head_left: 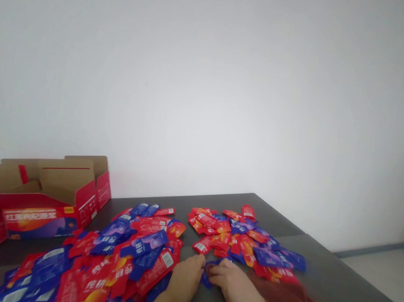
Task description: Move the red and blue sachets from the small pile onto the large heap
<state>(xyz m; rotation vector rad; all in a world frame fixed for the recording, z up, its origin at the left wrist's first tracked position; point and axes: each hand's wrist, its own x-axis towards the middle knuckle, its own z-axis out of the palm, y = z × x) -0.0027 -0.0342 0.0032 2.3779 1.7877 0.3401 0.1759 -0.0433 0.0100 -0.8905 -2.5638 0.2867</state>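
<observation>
"Grip: what state?"
"Fingertips of the left hand and right hand meet at a mostly hidden blue sachet; blur leaves it impossible to tell whether either pinches it."
"Surroundings?"
"Just beyond the grip, the far pile of sachets; to its left, the near pile; farther left, an open red carton."
"Sound handling?"
"Probably a light pinch at the edges, keeping the packet flat."

A small blue packet, mostly covered, sits between the left hand and the right hand. Red and blue printed packets lie flat in overlapping heaps: one heap left of the left hand, another heap beyond both.
</observation>
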